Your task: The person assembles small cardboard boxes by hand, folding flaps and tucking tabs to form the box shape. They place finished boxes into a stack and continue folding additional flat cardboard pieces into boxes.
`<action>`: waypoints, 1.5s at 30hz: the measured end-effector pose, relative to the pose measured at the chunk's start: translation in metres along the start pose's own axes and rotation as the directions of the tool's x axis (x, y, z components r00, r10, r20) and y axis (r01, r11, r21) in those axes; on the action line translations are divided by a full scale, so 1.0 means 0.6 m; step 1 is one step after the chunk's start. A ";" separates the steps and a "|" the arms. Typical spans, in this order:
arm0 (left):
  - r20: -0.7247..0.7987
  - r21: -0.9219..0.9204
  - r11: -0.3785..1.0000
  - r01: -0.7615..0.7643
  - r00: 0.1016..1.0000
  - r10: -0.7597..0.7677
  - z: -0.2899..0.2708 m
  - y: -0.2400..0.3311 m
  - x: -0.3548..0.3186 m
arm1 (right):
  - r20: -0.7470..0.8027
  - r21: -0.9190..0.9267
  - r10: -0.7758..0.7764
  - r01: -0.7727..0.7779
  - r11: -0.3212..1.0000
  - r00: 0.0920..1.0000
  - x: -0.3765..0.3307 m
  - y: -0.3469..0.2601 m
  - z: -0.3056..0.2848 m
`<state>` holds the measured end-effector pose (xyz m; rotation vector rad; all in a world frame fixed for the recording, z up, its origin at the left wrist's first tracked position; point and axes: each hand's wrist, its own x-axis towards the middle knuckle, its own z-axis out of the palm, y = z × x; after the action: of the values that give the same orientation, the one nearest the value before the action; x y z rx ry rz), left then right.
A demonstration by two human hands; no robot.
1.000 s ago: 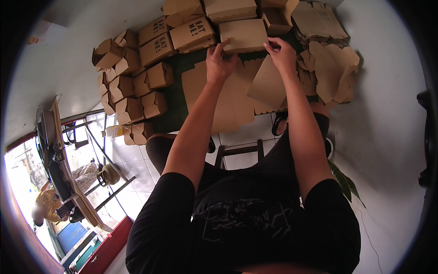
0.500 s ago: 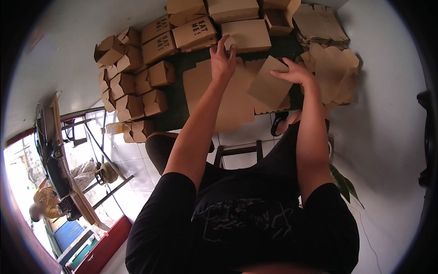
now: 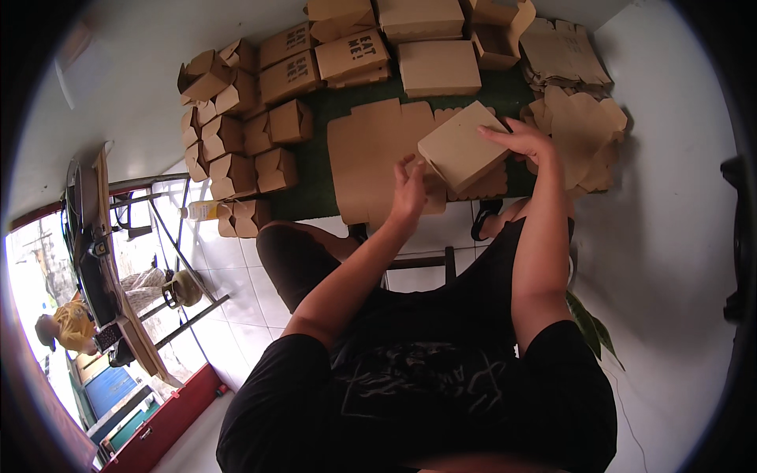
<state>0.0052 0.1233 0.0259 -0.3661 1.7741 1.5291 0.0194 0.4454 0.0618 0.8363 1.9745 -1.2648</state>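
A folded kraft cardboard box (image 3: 461,146) is tilted above the table, a plain panel facing up. My right hand (image 3: 524,142) grips its right side, thumb on the top panel and the other fingers out of sight beneath. My left hand (image 3: 410,188) is just off the box's lower left corner, fingers bent and apart, with nothing visible in it. Under the box and beside my left hand lie flat cardboard blanks (image 3: 367,154), some with scalloped edges.
Small folded boxes (image 3: 225,135) are grouped at the left, larger printed ones (image 3: 352,55) along the back. A plain closed box (image 3: 439,69) and an open box (image 3: 497,47) sit nearby. Stacked blanks (image 3: 564,55) and loose ones (image 3: 579,134) lie right; a bottle (image 3: 201,210) is left.
My left hand has come back from the plain box at the rear to beside the held box. The held box has risen and turned in my right hand, showing its side wall.
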 end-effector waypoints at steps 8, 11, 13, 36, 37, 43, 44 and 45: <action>0.110 -0.194 0.975 -0.107 0.985 0.130 0.034 0.090 -0.081 | -0.050 0.179 -0.230 0.235 0.955 0.972 -0.062 -0.003 -0.006; 0.072 -0.126 0.946 -0.300 0.948 0.310 0.027 0.145 -0.072 | -0.207 0.358 -0.328 0.383 0.851 0.922 -0.065 -0.016 0.000; 0.057 -0.036 0.898 -0.438 0.897 0.439 0.022 0.178 -0.046 | -0.296 0.416 -0.353 0.453 0.789 0.887 -0.055 -0.031 0.012; 0.109 0.480 0.624 -0.617 0.748 0.655 -0.004 0.252 0.159 | -0.743 -0.138 -0.574 0.760 0.635 0.345 0.096 -0.106 0.074; 0.091 0.485 0.608 -0.628 0.728 0.679 -0.001 0.249 0.160 | -0.748 -0.133 -0.570 0.764 0.631 0.341 0.096 -0.108 0.077; 0.068 0.491 0.462 -0.739 0.561 0.825 0.009 0.230 0.178 | -0.693 0.087 -0.462 0.700 0.709 0.553 0.090 -0.115 0.089; 0.076 0.469 0.502 -0.727 0.599 0.797 0.006 0.228 0.177 | -0.669 0.084 -0.471 0.688 0.721 0.575 0.092 -0.116 0.087; 0.084 0.443 0.535 -0.720 0.627 0.774 0.004 0.227 0.176 | -0.656 0.083 -0.476 0.683 0.726 0.586 0.095 -0.116 0.087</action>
<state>-0.1536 0.1855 0.0507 0.6616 2.4892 1.5690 -0.0600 0.3833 0.0359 0.8210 2.7606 -1.9459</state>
